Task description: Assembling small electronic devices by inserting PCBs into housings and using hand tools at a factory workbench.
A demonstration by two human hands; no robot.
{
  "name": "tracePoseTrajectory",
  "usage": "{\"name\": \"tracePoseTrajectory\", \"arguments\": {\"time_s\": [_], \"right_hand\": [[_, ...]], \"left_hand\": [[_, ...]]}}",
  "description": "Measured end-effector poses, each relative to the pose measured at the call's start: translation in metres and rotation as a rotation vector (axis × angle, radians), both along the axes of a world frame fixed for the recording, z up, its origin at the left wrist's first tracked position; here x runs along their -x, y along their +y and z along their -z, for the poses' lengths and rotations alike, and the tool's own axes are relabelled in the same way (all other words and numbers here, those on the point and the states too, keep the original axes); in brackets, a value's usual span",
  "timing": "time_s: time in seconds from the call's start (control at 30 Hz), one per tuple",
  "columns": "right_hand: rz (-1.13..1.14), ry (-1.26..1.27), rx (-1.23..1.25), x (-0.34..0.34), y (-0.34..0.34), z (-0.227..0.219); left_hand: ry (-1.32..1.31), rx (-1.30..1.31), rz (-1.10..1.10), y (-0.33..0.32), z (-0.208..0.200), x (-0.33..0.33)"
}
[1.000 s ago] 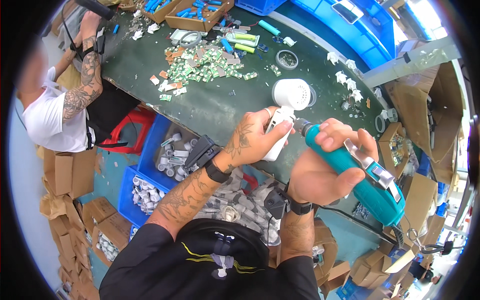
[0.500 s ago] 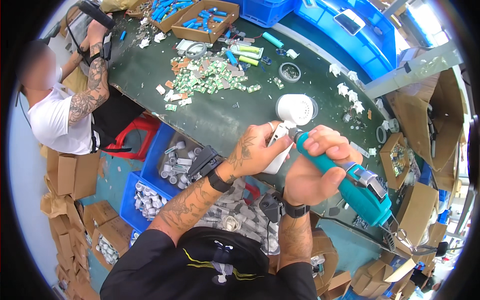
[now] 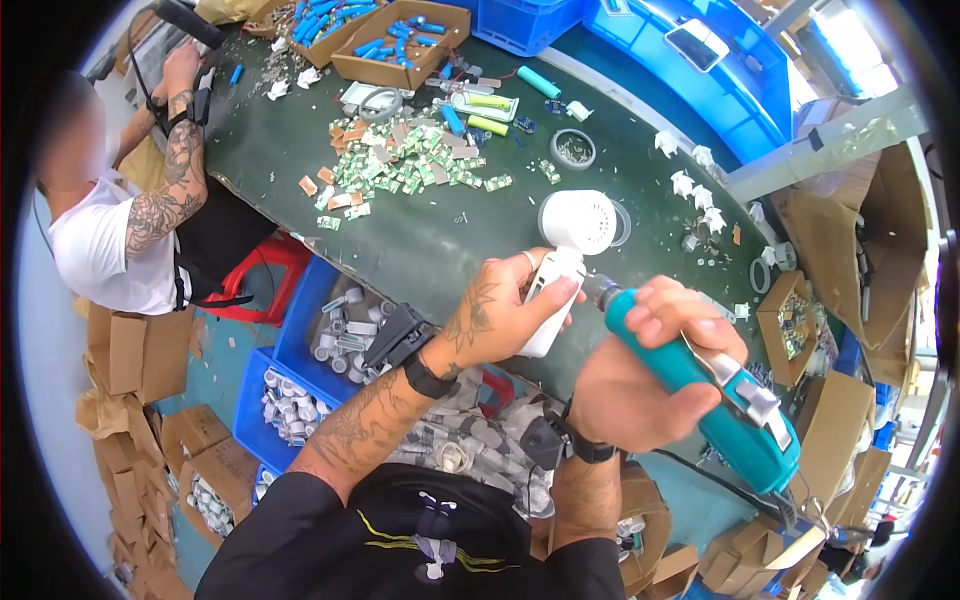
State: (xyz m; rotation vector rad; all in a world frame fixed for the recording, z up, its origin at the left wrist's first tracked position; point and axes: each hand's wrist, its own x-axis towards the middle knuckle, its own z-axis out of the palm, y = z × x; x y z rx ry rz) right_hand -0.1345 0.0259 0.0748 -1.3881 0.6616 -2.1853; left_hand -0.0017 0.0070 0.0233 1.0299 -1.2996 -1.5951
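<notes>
Handheld fan (image 3: pixel 566 262), white, sits in the left hand (image 3: pixel 503 308) above the near part of the green workbench (image 3: pixel 440 245). That hand's fingers are closed round the handle, thumb pressed along its right side, seemingly to steady it against the tool. The right hand (image 3: pixel 650 375) is wrapped about a teal screwdriver (image 3: pixel 742 445), fingers curled over the barrel, probably to aim it from the right. Its tip is just beside the handle; whether they touch, I cannot tell. The fan's round head points away from the person, its dotted grille turned upward and rightward. Its long axis slants from the handle's end at lower left to the head at upper right.
</notes>
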Motion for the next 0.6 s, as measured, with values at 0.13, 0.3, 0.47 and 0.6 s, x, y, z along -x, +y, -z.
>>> {"name": "tracePoseTrajectory", "arguments": {"time_s": [0.13,0.3,0.47,0.6], "right_hand": [[0.07,-0.021,-0.024,0.01,0.011,0.0],[0.184,0.074,-0.309,0.038,0.024,0.02],[0.027,-0.09,-0.408,0.057,0.024,0.03],[0.049,-0.158,-0.504,0.061,0.02,0.02]], "left_hand": [[0.057,-0.02,-0.042,0.007,0.008,-0.004],[0.052,-0.004,-0.005,0.01,0.01,-0.002],[0.078,-0.013,-0.01,0.009,0.004,-0.003],[0.091,-0.004,-0.037,0.009,0.003,-0.002]]}}
